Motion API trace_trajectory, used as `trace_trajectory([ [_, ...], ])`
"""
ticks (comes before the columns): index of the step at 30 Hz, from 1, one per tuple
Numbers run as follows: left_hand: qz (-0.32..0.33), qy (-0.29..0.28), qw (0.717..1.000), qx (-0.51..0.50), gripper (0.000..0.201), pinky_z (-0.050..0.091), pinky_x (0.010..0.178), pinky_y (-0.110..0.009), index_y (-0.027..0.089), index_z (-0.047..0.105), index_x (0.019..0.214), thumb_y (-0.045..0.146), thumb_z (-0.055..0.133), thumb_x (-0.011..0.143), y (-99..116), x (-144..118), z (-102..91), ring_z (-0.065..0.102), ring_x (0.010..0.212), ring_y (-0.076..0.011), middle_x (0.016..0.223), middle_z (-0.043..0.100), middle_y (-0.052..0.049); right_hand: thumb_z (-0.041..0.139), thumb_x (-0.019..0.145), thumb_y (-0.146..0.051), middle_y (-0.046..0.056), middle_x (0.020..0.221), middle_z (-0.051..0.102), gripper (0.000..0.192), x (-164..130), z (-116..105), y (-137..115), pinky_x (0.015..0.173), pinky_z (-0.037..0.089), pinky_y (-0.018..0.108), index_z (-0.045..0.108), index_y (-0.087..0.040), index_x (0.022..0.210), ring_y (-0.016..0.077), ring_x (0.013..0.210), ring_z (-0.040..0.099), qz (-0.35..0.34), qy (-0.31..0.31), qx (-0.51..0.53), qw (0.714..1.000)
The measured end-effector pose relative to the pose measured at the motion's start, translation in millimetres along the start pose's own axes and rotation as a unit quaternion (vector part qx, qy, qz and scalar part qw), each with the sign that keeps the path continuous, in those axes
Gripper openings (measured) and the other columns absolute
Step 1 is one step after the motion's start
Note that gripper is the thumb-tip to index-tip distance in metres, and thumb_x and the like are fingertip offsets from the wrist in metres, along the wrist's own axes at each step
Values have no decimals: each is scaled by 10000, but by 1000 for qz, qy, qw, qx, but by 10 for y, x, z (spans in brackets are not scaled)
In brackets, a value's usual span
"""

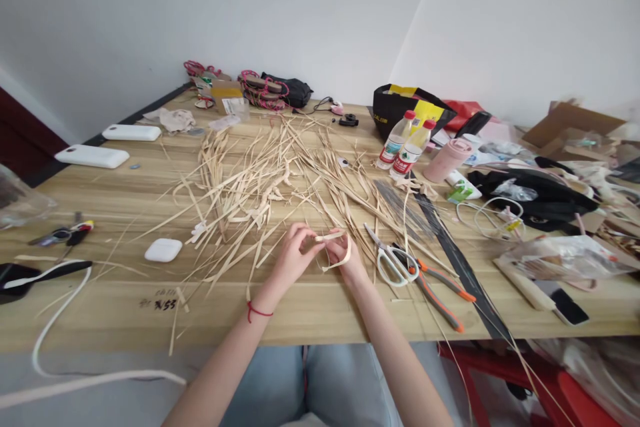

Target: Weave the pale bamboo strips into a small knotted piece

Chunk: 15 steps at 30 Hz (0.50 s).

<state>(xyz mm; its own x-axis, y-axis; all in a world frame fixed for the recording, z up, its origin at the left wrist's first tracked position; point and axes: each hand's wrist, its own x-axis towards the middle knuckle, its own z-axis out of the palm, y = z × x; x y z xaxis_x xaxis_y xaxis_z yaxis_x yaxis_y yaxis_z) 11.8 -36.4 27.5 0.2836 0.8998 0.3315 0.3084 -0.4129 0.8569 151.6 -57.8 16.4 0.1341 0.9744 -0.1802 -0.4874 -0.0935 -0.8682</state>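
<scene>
Both hands, left hand [295, 252] and right hand [345, 253], grip a straw strip [331, 237] over the littered wooden table [310, 307] by white walls [300, 7].

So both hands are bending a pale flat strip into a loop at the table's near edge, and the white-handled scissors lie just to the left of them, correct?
Not quite. The head view shows the white-handled scissors lying just to the right of the hands, beside the orange-handled pliers. The rest holds: the left hand and right hand are bending a pale flat strip into a loop near the front edge of the wooden table.
</scene>
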Motion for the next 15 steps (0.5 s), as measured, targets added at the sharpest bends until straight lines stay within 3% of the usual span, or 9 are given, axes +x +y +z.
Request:
trace_trajectory([
  [5,12,5,1000,-9,135,343,972,-351,188,528,665,239,602,766,70,18,-48,489,1053,-197,1026,515,-48,746,595,-305,-94,509,476,419,-15,-7,7,377,193,192,485,-219,911,55,374,315,-13,-25,-49,998],
  [9,-10,-8,990,-142,223,326,989,-377,180,513,584,282,592,766,89,44,-140,489,1056,-215,1023,549,-61,746,594,-302,-87,515,507,427,-29,17,-9,373,198,187,476,-217,913,56,375,329,-15,-22,-58,998],
  [11,-27,9,966,-255,262,335,979,-382,174,512,566,322,571,774,74,58,-190,489,1047,-223,1014,564,-72,736,607,-314,-64,555,570,422,-39,36,-23,372,197,189,472,-215,920,54,374,320,-18,-23,-67,997],
  [15,-62,47,886,-456,300,364,946,-365,155,510,519,344,597,736,43,80,-266,512,990,-215,969,592,-82,715,619,-373,-4,669,666,437,-47,64,-36,366,200,199,462,-209,936,53,368,295,-20,-38,-95,995],
])
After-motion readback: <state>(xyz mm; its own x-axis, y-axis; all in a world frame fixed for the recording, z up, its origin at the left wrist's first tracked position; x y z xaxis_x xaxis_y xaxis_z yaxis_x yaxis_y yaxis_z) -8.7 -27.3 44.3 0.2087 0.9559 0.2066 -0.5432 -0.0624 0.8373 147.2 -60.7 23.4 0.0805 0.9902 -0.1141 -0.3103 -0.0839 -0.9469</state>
